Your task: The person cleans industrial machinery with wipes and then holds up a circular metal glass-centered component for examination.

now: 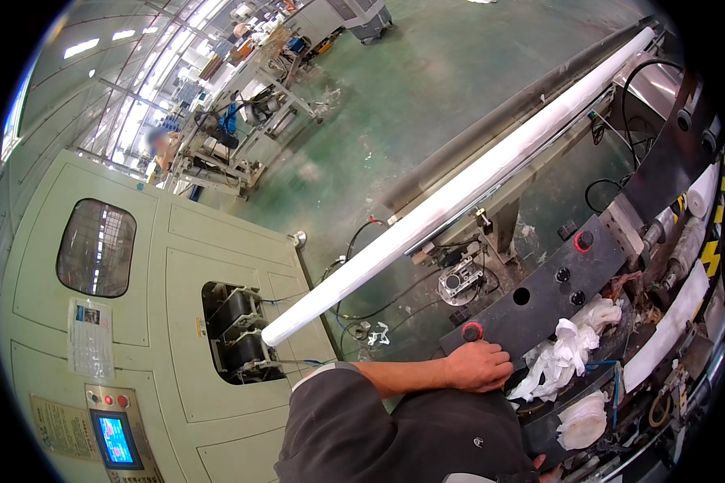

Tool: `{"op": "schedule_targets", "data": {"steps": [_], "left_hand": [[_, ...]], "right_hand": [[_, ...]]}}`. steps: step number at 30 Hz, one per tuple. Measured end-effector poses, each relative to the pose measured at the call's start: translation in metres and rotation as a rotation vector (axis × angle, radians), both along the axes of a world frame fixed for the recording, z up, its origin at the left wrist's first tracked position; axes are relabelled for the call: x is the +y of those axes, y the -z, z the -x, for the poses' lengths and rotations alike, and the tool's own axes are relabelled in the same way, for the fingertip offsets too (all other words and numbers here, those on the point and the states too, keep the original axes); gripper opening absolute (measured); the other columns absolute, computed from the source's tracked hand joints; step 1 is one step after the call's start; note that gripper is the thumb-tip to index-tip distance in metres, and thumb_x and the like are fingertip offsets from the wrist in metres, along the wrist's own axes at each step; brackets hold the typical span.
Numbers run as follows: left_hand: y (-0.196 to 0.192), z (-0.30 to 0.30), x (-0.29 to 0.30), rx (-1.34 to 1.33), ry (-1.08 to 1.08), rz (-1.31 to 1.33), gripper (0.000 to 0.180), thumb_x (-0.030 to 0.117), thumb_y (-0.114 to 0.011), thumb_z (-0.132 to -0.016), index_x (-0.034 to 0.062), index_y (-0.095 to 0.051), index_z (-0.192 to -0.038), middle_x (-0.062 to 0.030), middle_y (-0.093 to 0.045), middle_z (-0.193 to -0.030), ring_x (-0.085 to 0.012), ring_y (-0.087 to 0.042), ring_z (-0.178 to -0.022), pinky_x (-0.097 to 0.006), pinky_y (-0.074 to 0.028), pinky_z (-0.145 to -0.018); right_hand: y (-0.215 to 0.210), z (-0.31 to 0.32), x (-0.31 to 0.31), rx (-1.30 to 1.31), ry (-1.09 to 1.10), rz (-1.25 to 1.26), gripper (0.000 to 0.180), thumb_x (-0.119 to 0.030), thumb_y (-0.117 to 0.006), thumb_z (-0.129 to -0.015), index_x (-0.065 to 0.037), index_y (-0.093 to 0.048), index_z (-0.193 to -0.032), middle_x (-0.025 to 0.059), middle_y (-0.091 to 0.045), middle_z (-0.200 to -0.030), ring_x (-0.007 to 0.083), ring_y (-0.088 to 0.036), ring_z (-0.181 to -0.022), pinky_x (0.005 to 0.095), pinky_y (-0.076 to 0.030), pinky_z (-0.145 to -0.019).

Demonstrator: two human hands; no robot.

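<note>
We look down on a machine's dark plate [495, 318], which slants up to the right, with a red button [472, 332] at its lower end. The left hand [479, 366] lies just beside this button, fingers curled — we cannot tell whether they close on anything. Of the right hand [549, 473] we see only a sliver at the lower edge, so its state cannot be told. Crumpled white film [562, 358] lies to the right of the left hand, below the plate, and a flattened white wad [583, 420] sits nearer the body. Beyond the plate, a long white roll [459, 193] runs diagonally above the green floor [330, 173]; its near end overlaps, in our view, a pale green cabinet [242, 241] with a lit screen [116, 439].
</note>
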State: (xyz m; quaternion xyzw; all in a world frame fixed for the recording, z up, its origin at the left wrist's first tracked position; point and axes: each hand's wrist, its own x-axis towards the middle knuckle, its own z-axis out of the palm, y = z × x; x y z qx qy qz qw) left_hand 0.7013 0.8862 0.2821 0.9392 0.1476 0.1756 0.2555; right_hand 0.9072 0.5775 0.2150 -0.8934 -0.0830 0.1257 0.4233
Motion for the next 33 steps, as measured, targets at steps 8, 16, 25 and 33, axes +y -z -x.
{"op": "schedule_targets", "data": {"steps": [8, 16, 25, 33], "left_hand": [[0.000, 0.001, -0.001, 0.009, -0.005, 0.007, 0.019, 0.021, -0.070, -0.085, 0.0114, -0.054, -0.085, -0.0043, -0.050, -0.078, -0.0222, -0.056, -0.070, -0.037, -0.048, -0.060], [0.000, 0.001, -0.001, 0.017, -0.008, 0.008, 0.019, 0.022, -0.070, -0.085, 0.0115, -0.055, -0.086, -0.0043, -0.051, -0.079, -0.0226, -0.057, -0.070, -0.037, -0.048, -0.060], [0.000, 0.001, -0.001, 0.019, -0.004, -0.012, 0.018, 0.022, -0.069, -0.086, 0.0115, -0.055, -0.086, -0.0045, -0.051, -0.079, -0.0226, -0.057, -0.071, -0.037, -0.048, -0.061], [-0.002, 0.002, 0.000, -0.005, 0.001, -0.008, 0.018, 0.021, -0.070, -0.085, 0.0112, -0.055, -0.085, -0.0045, -0.051, -0.079, -0.0224, -0.057, -0.071, -0.037, -0.048, -0.061]], "right_hand": [[-0.001, 0.001, 0.000, 0.002, 0.001, -0.002, 0.071, -0.036, -0.072, -0.092, -0.002, -0.043, -0.147, 0.0192, -0.050, -0.141, 0.0316, -0.051, -0.124, 0.0414, -0.041, -0.105], [0.001, 0.004, 0.000, 0.000, 0.010, -0.007, 0.072, -0.036, -0.072, -0.092, -0.002, -0.042, -0.147, 0.0192, -0.049, -0.141, 0.0313, -0.050, -0.124, 0.0412, -0.041, -0.105], [0.003, 0.008, 0.000, -0.008, 0.020, -0.017, 0.072, -0.036, -0.072, -0.092, -0.002, -0.042, -0.147, 0.0191, -0.048, -0.142, 0.0310, -0.050, -0.125, 0.0411, -0.040, -0.106], [0.003, 0.011, -0.002, -0.014, 0.022, -0.010, 0.072, -0.036, -0.072, -0.092, -0.001, -0.041, -0.148, 0.0190, -0.048, -0.143, 0.0307, -0.049, -0.126, 0.0410, -0.040, -0.106]]}}
